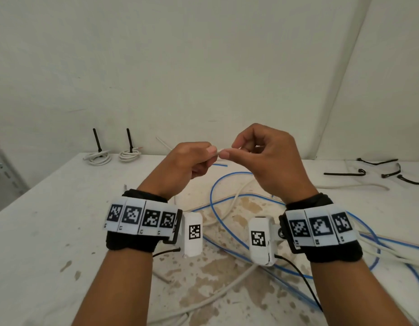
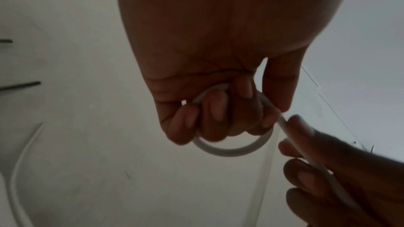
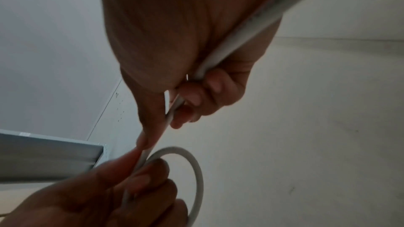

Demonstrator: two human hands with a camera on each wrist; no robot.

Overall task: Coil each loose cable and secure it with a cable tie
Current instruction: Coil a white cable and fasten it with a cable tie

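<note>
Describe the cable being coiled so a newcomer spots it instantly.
Above the table, between the left hand and right hand: a white cable, one small loop in the left fingers. Other white cables lie loose or tied; blue ones lie untouched.

White cable (image 2: 231, 150) is bent into one small loop w/ a straight run off to the right, held up above mid table; more loose white (image 1: 218, 295) and blue cable (image 1: 227, 234) sprawls tangled across near and right side. Two finished white coils (image 1: 98, 158) (image 1: 129, 156) lie far left, each w/ a black tie sticking upright. Spare black cable ties (image 1: 345, 173) lie scattered far right.
</note>
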